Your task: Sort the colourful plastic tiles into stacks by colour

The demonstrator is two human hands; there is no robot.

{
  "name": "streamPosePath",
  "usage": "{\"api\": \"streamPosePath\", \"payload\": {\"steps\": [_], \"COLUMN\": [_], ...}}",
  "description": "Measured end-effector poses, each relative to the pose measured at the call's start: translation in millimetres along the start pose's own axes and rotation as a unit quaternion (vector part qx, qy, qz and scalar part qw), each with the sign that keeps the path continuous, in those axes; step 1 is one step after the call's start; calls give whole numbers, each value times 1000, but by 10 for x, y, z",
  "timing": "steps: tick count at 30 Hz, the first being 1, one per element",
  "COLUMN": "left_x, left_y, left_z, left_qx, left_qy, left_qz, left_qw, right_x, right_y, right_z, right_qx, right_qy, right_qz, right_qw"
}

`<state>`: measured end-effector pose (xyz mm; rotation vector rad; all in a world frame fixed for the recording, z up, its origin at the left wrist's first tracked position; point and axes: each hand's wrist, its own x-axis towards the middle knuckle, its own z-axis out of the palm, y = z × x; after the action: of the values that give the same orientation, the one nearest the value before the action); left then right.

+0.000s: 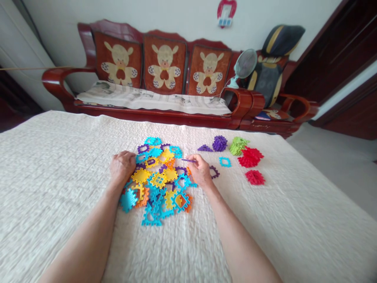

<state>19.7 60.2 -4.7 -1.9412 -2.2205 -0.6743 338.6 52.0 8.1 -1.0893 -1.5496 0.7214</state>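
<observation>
My right hand [200,171] pinches a thin purple interlocking tile [189,160], seen nearly edge-on, at the right side of a mixed pile. Beside the pile's left edge rests my left hand [123,165], its fingers curled together; what they hold, if anything, is hidden. Between both hands lie several toothed plastic building tiles in blue, yellow, purple and orange, overlapping one another. Among them are a yellow window tile [158,180], a solid yellow tile [141,176] and a blue frame tile [180,201]. A purple frame tile [214,172] lies just right of my right hand.
Right of the pile are a purple stack [220,143], a purple triangular tile [205,148], a green stack [238,146], two red stacks [250,157] and a blue square frame [225,162]. A quilted cream cloth [70,157] covers the table. Behind it stands a wooden sofa [153,112].
</observation>
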Motion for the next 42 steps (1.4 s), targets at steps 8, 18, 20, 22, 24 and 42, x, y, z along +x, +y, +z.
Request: {"api": "streamPosePath", "payload": {"steps": [8,18,20,22,24,42], "left_x": [8,-1,-4,-5,-4,-1], "left_y": [-20,-10,-10,-9,-8,-3], "left_z": [16,19,23,25,23,-32], "left_qx": [-8,-10,-9,-7,-6,1], "left_qy": [-2,12,17,19,16,-23], "left_qz": [-5,2,5,5,3,-6], "left_qw": [1000,1000,1000,1000,1000,1000], "right_x": [-12,3,-9,-33,-65,16], "right_y": [87,66,-10,-81,-131,-45], "right_z": [13,-53,-64,-57,-32,-80], "right_qx": [-87,-151,-201,-266,-326,-249], "right_qy": [-31,-57,-48,-56,-72,27], "right_qz": [-103,-79,-68,-58,-51,-44], "right_qw": [990,984,976,961,941,967]}}
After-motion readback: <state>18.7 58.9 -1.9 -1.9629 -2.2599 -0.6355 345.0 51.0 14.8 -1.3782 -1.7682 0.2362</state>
